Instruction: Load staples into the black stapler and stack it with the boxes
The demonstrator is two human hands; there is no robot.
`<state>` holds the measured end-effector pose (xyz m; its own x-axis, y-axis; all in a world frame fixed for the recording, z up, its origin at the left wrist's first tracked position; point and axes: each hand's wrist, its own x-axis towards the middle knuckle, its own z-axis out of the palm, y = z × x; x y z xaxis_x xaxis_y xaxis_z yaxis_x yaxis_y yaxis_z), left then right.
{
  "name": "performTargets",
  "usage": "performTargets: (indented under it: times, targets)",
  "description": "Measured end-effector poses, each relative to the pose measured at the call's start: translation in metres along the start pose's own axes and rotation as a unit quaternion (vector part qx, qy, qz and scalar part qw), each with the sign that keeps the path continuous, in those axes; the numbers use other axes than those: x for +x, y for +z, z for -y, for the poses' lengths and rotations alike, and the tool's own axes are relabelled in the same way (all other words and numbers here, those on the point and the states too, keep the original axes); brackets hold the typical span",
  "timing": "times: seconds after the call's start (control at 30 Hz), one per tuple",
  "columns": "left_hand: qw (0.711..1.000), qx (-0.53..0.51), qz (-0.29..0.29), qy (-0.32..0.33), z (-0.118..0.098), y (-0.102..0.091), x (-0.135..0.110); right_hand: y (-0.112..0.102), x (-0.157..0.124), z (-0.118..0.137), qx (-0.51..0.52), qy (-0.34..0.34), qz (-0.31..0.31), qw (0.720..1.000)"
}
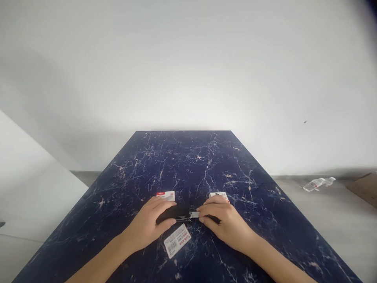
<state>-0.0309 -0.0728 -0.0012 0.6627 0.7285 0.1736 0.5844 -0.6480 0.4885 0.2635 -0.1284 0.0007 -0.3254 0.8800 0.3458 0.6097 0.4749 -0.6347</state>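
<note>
Both my hands rest on a dark blue marbled table (pixel 188 161). My left hand (pixel 150 224) curls around the left end of a small black object with a metal middle part (pixel 185 214). My right hand (pixel 224 222) closes on its right end, fingertips at the metal part. A white card with a red stripe (pixel 166 195) lies just beyond my left hand. Behind my right hand, another small white card or box (pixel 218 194) peeks out. In front of the black object, between my wrists, lies a white barcode label (pixel 177 240).
A white wall stands behind the table. An empty plastic bottle (pixel 318 183) lies on the grey floor at the right, with a piece of brown cardboard (pixel 363 188) near it. The far half of the table holds nothing.
</note>
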Motion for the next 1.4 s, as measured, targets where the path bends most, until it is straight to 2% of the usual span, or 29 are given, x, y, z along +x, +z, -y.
performTargets:
  times: [0.13, 0.4, 0.63, 0.73, 0.8, 0.87, 0.97, 1.07, 1.13, 1.2, 1.27, 1.4]
  targets:
    - [1.000, 0.001, -0.001, 0.001, 0.000, -0.001, 0.000, 0.001, 0.000, 0.000, 0.005, 0.010, -0.010, 1.000]
    - [1.000, -0.003, -0.020, 0.013, -0.003, -0.003, 0.000, -0.003, 0.003, 0.003, -0.044, -0.040, 0.012, 0.998]
    - [1.000, 0.015, -0.022, 0.013, -0.003, -0.001, 0.001, 0.000, 0.002, 0.008, -0.096, -0.084, 0.033, 0.991]
    - [0.999, 0.031, -0.013, 0.020, -0.003, -0.006, 0.000, -0.004, 0.002, 0.013, -0.129, -0.092, 0.030, 0.987]
    - [0.998, 0.055, 0.002, 0.029, -0.001, -0.013, 0.000, -0.007, -0.001, 0.017, -0.154, -0.062, 0.008, 0.986]
    - [0.996, 0.079, 0.025, 0.027, 0.000, -0.020, -0.001, -0.008, -0.007, 0.022, -0.173, 0.009, -0.018, 0.985]
    - [0.995, 0.081, 0.055, 0.005, 0.002, -0.026, -0.002, -0.001, -0.018, 0.030, -0.167, 0.087, -0.016, 0.982]
    - [0.997, 0.057, 0.060, -0.003, 0.000, -0.025, -0.002, 0.008, -0.023, 0.037, -0.091, 0.092, -0.011, 0.991]
    - [0.997, 0.038, 0.059, -0.009, -0.004, -0.021, -0.001, 0.011, -0.022, 0.042, 0.019, 0.143, -0.004, 0.989]
    - [0.998, 0.020, 0.053, -0.021, -0.008, -0.017, 0.000, 0.014, -0.020, 0.045, 0.153, 0.202, 0.011, 0.967]
    - [0.998, 0.006, 0.045, -0.032, -0.011, -0.013, 0.002, 0.017, -0.019, 0.046, 0.264, 0.221, 0.018, 0.939]
    - [0.999, -0.001, 0.012, -0.048, -0.013, -0.001, 0.003, 0.024, -0.020, 0.042, 0.364, 0.226, 0.043, 0.902]
